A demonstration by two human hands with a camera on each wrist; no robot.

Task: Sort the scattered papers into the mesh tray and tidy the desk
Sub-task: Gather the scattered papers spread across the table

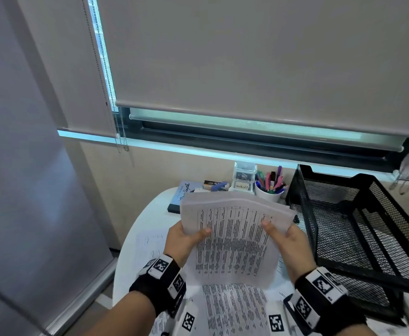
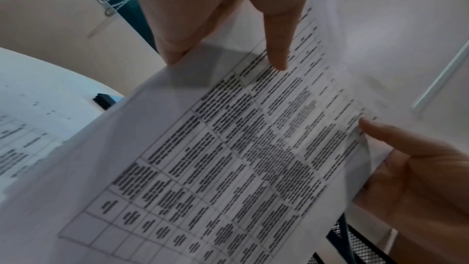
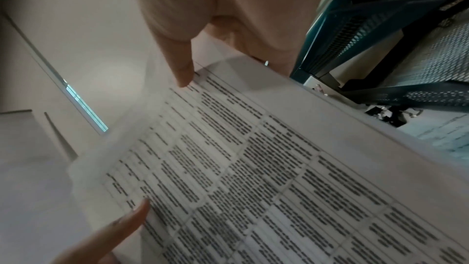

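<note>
Black mesh tray (image 1: 358,229) stands right on the desk (image 1: 150,214); paper stack (image 1: 235,236) held above it, left hand (image 1: 184,241) and right hand (image 1: 285,241) pinching its sides. Left wrist: thumb on print. Right wrist: same grip, tray beyond.

Text on the held stack of papers (image 1: 235,236) is way too blurry to read in any view. It hides most fingers of the left hand (image 1: 182,241) and right hand (image 1: 287,241). The mesh tray (image 1: 358,229) runs off the right edge.
</note>
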